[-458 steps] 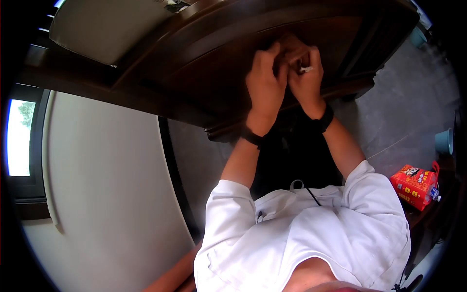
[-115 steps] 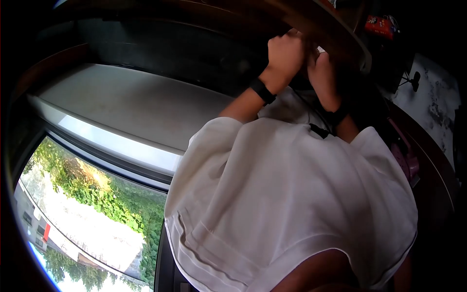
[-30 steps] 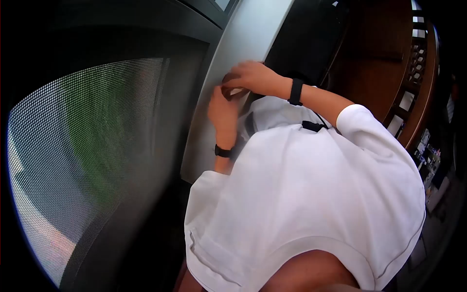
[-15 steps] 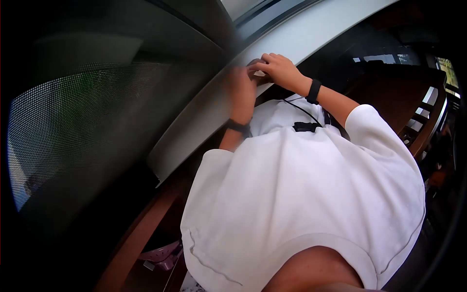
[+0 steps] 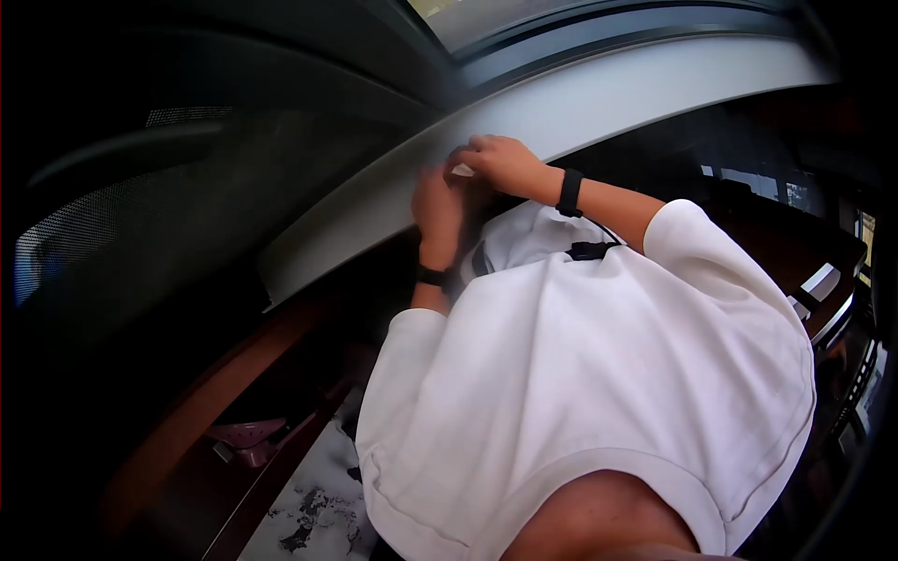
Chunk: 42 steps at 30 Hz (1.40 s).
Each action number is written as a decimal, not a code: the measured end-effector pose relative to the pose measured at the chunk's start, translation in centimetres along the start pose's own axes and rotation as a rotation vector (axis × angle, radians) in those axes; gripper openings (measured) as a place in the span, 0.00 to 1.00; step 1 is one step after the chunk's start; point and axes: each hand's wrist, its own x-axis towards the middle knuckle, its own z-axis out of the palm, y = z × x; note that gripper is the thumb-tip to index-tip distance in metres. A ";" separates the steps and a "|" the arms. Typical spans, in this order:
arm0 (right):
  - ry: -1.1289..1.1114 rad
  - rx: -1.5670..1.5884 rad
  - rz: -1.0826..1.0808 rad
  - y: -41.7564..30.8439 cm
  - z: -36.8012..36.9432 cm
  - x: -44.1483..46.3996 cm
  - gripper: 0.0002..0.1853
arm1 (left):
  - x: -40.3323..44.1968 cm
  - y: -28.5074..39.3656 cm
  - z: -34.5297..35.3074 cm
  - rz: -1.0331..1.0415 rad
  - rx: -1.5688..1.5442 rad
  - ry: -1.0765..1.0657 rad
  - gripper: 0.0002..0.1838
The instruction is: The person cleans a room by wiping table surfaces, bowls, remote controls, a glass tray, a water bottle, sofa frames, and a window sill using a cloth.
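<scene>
My right hand (image 5: 510, 165) is closed, its thumb and fingers curled over something small at the fingertips that I cannot make out. Close beside it is my left hand (image 5: 437, 208), slightly blurred, with its fingers curled toward the same spot. Both hands are held together in front of the white sill (image 5: 645, 89). A black band (image 5: 569, 194) circles the right wrist, and another dark band (image 5: 435, 277) is on the left wrist. Below the hands lies bunched white cloth (image 5: 524, 234) with a black clip (image 5: 591, 251) and a cable near it.
A dark mesh screen (image 5: 79, 224) and dark panel stand at the left. The window frame (image 5: 608, 42) runs along the top. A pink item (image 5: 251, 438) lies lower left, beside a marbled grey-white surface (image 5: 309, 500). Dark brown furniture (image 5: 767, 248) is at the right.
The view has turned and shifted, so more of the sill and the marbled surface shows. Both hands stay together; the left is less blurred than before.
</scene>
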 end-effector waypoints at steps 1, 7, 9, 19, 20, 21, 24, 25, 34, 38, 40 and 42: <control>0.009 -0.017 0.010 0.5 -0.6 0.3 0.19 | 0.7 0.6 0.3 0.019 -0.008 0.020 0.14; 0.233 -0.104 -0.038 5.5 -4.9 -0.2 0.19 | 5.4 5.1 4.3 0.147 -0.003 0.142 0.14; 0.209 -0.121 0.017 7.2 -6.1 -2.0 0.23 | 5.6 7.1 5.8 0.166 -0.046 0.098 0.14; -0.039 -0.065 0.089 3.7 -5.4 -5.9 0.22 | -0.2 5.7 4.5 0.133 -0.111 -0.100 0.16; -0.060 -0.044 0.070 3.2 -4.8 -5.0 0.22 | -0.6 4.8 3.8 0.103 -0.105 -0.090 0.16; -0.079 -0.025 0.053 2.7 -4.1 -4.3 0.22 | -0.8 4.1 3.3 0.075 -0.098 -0.081 0.16; -0.069 -0.024 0.046 2.3 -3.6 -1.7 0.19 | 0.3 2.8 2.7 0.063 -0.084 -0.015 0.15; -0.069 -0.029 0.058 2.3 -3.6 -1.1 0.17 | 0.9 2.7 2.5 0.055 -0.080 -0.003 0.15; 0.083 -0.225 0.212 5.7 -6.3 -2.9 0.30 | 6.5 6.0 6.1 0.274 -0.144 0.006 0.14; 0.019 -0.234 0.296 5.1 -6.9 -5.6 0.30 | 4.8 6.6 6.7 0.302 -0.179 -0.088 0.16; -0.011 -0.190 0.296 3.8 -6.7 -6.4 0.28 | 3.3 6.2 6.5 0.283 -0.178 -0.116 0.16; -0.028 -0.134 0.262 2.9 -6.3 -6.6 0.24 | 2.0 5.2 6.0 0.263 -0.172 -0.138 0.14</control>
